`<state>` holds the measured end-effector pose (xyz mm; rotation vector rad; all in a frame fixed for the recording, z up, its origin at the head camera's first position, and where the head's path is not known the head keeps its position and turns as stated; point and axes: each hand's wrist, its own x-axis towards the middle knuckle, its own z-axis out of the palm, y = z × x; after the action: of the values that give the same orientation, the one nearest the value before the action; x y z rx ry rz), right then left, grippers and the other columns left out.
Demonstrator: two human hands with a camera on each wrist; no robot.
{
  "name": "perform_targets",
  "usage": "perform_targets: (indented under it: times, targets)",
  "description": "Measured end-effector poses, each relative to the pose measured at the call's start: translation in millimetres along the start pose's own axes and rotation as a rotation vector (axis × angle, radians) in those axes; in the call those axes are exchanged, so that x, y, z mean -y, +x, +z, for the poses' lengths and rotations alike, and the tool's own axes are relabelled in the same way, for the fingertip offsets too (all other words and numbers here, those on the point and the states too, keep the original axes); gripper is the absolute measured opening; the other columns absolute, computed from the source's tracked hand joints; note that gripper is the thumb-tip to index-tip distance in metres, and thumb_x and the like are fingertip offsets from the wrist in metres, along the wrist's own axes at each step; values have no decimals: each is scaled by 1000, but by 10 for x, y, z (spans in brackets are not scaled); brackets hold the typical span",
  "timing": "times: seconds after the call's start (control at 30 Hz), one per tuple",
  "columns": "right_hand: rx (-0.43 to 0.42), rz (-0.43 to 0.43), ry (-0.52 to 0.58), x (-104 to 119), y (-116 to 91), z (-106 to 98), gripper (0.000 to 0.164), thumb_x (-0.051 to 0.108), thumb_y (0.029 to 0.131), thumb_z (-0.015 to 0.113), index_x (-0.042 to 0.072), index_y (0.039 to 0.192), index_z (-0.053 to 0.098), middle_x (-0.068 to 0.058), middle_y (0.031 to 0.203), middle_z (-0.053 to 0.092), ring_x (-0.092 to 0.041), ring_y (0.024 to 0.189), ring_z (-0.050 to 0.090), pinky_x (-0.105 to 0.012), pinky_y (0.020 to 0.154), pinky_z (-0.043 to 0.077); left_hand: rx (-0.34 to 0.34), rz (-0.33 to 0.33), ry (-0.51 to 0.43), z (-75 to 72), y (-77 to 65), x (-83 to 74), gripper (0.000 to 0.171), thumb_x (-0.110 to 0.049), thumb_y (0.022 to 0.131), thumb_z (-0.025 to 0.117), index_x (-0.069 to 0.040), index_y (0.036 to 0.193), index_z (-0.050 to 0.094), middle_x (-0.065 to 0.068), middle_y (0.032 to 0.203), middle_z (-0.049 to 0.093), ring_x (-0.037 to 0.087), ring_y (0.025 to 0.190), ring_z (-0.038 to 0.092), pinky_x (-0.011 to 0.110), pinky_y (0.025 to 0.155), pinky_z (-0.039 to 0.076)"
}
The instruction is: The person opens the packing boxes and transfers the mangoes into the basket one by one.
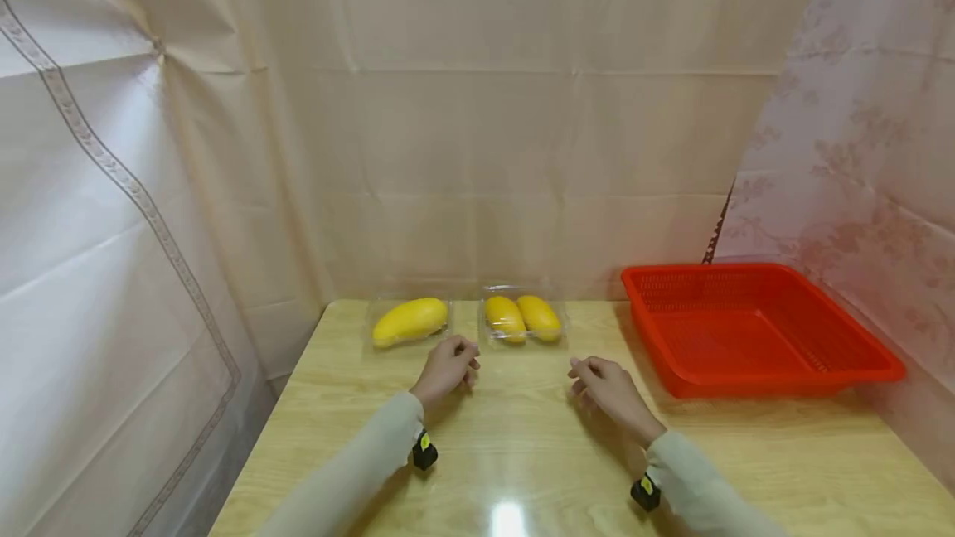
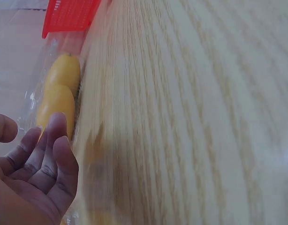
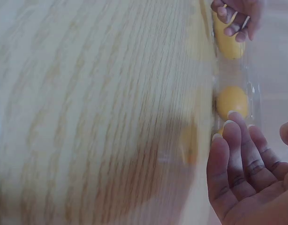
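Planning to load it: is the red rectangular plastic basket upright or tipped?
Upright: the red rectangular plastic basket sits with its open top facing up.

Table (image 1: pixel 507 429): wood-grain top, smooth, glossy — reflects light. Trays (image 1: pixel 515 290): clear plastic, glossy. Fruit (image 1: pixel 410 321): smooth skin, slight sheen. Basket (image 1: pixel 761 384): smooth plastic, perforated sides. Curtain (image 1: pixel 477 131): cloth-like, creased. Sleeves (image 1: pixel 358 454): cloth — matt.
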<state>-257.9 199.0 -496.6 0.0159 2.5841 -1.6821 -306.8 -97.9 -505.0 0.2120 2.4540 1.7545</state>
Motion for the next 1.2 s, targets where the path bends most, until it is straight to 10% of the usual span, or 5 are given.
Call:
perform_targets:
  times: [1.2]
  targets:
    - [-26, 88, 112, -47, 398, 74, 47, 38, 110, 48, -5, 115, 66, -14, 87, 71, -19, 63, 63, -33, 60, 56, -37, -61, -142, 110, 333, 65, 39, -26, 112, 45, 10, 116, 59, 21, 91, 67, 20, 57, 62, 27, 51, 53]
